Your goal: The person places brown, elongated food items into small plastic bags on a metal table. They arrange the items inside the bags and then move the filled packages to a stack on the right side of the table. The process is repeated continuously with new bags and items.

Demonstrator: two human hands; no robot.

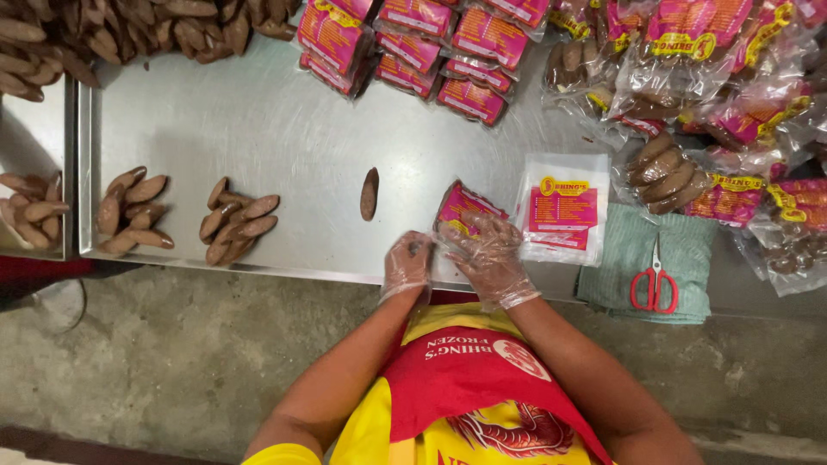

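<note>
Pink packet point(461, 209) clamped between 2 gloved hands, left point(407, 265) and right point(489, 257), at table edge point(258, 129).

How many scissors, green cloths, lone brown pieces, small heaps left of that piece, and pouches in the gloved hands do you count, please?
Red-handled scissors: 1
Green cloth: 1
Lone brown piece: 1
Small heaps of brown pieces: 2
Pink pouch: 1
Total: 6

pink-labelled clear packet point(461, 209), tilted, on steel table edge
</note>
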